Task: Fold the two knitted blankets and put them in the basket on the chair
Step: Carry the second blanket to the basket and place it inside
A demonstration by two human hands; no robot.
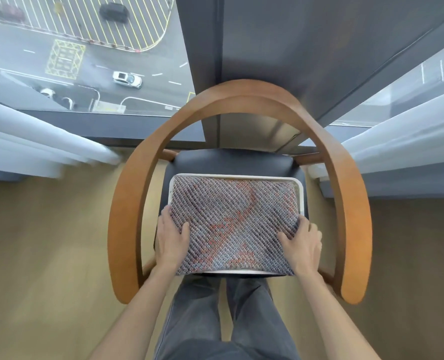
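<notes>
A folded knitted blanket, grey-blue with orange patches, fills the white basket that stands on the dark seat of the wooden chair. My left hand grips the blanket's near left edge, thumb on top. My right hand grips the near right edge in the same way. The blanket's near edge overhangs the basket's front rim. Anything beneath this blanket in the basket is hidden.
The chair's curved wooden armrest rings the seat on both sides and behind. White curtains hang to the left and right. A window and a dark pillar stand behind the chair. My legs touch the seat's front.
</notes>
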